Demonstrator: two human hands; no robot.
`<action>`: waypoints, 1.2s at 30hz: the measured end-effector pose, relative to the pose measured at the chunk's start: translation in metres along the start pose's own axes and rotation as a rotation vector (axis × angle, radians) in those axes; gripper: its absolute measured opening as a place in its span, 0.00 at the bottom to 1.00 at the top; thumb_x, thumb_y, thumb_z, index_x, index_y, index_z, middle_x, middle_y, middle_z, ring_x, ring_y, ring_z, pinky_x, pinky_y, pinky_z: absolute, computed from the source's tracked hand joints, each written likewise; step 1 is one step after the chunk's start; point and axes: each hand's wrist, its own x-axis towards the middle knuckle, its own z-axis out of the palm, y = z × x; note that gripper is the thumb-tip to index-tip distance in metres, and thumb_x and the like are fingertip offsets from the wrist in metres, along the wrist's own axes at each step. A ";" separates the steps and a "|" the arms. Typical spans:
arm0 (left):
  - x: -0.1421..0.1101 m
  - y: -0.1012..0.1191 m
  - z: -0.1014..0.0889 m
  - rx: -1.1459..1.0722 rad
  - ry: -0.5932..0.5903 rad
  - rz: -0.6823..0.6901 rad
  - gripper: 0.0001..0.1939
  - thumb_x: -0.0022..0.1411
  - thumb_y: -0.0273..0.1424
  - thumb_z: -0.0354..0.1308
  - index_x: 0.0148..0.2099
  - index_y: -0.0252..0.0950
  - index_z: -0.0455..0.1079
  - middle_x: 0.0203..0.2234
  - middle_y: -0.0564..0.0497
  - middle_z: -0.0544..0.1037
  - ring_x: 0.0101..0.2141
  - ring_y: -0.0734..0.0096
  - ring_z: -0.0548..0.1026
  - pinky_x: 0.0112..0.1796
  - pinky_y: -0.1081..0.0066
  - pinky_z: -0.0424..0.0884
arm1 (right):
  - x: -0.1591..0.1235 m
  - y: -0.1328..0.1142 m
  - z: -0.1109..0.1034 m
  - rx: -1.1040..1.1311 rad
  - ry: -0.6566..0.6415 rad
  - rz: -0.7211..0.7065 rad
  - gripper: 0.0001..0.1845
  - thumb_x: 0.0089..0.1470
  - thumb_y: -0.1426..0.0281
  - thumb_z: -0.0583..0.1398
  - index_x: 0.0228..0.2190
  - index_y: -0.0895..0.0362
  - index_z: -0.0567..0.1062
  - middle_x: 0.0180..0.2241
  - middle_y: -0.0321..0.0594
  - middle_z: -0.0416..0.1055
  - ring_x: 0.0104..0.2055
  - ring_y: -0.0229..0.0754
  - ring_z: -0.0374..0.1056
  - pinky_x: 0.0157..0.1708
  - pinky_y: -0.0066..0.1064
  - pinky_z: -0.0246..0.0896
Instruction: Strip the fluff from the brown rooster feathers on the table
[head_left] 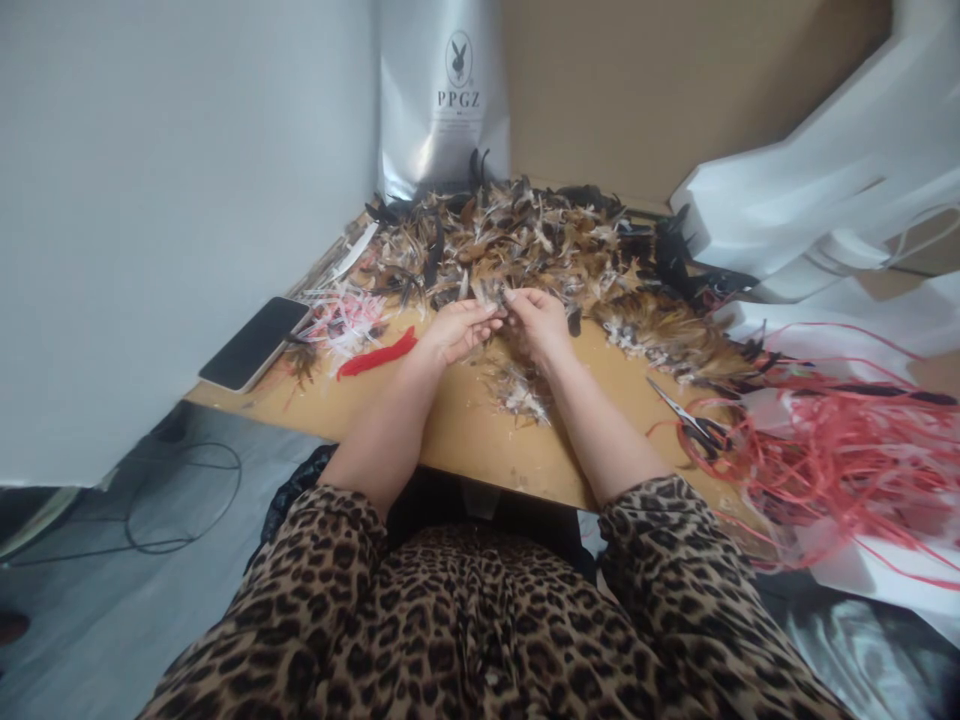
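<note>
Pinching small feathers (492, 292) between left hand (459, 332) and right hand (543, 322), over a tan desk (465, 425), feather pile (525, 235) on far side, scissors (683, 415) at right, phone (255, 344) at left

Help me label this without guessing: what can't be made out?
All in the head view:
How many feathers the left hand and right hand pinch: partly covered by the grip itself, and blurred.
Fine print under "PPGZ" on the silver bag: too small.
Full extent of the red strands: cut off by the right edge.
</note>
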 end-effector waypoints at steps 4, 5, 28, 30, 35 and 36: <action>0.000 0.001 -0.001 0.038 0.051 0.080 0.01 0.57 0.21 0.60 0.33 0.27 0.72 0.22 0.51 0.77 0.22 0.83 0.74 0.22 0.83 0.65 | -0.001 -0.006 -0.004 -0.080 -0.084 -0.001 0.16 0.38 0.59 0.69 0.26 0.58 0.76 0.20 0.33 0.70 0.21 0.31 0.58 0.23 0.26 0.54; 0.000 0.002 -0.001 0.059 0.063 0.098 0.01 0.57 0.21 0.60 0.32 0.28 0.71 0.21 0.51 0.77 0.21 0.83 0.74 0.22 0.83 0.65 | -0.001 -0.006 -0.005 -0.108 -0.087 -0.007 0.15 0.38 0.61 0.69 0.26 0.58 0.76 0.20 0.33 0.70 0.21 0.31 0.59 0.24 0.26 0.55; -0.005 0.007 0.003 0.143 0.143 0.213 0.06 0.55 0.27 0.64 0.31 0.28 0.72 0.27 0.49 0.80 0.21 0.85 0.72 0.23 0.83 0.64 | 0.004 -0.044 -0.049 -0.218 -0.348 -0.040 0.13 0.37 0.63 0.70 0.23 0.60 0.76 0.16 0.32 0.66 0.18 0.29 0.55 0.19 0.25 0.48; -0.004 0.003 0.003 0.112 0.091 0.181 0.05 0.55 0.27 0.64 0.32 0.28 0.72 0.28 0.49 0.80 0.22 0.85 0.73 0.23 0.83 0.65 | 0.006 -0.036 -0.039 -0.115 -0.192 -0.063 0.13 0.36 0.64 0.70 0.22 0.59 0.75 0.15 0.31 0.64 0.17 0.29 0.53 0.19 0.25 0.46; -0.002 -0.003 0.006 0.045 0.025 0.099 0.04 0.56 0.25 0.63 0.34 0.28 0.72 0.27 0.49 0.80 0.22 0.85 0.74 0.22 0.84 0.64 | 0.006 -0.015 -0.016 -0.023 -0.082 -0.028 0.13 0.36 0.63 0.69 0.23 0.58 0.75 0.16 0.31 0.65 0.18 0.29 0.54 0.20 0.25 0.47; -0.002 -0.003 0.007 0.041 0.023 0.091 0.04 0.56 0.25 0.63 0.34 0.28 0.72 0.27 0.49 0.80 0.21 0.85 0.74 0.21 0.84 0.64 | 0.005 -0.013 -0.014 -0.029 -0.069 -0.028 0.13 0.36 0.63 0.68 0.23 0.57 0.75 0.17 0.31 0.65 0.19 0.29 0.54 0.20 0.25 0.48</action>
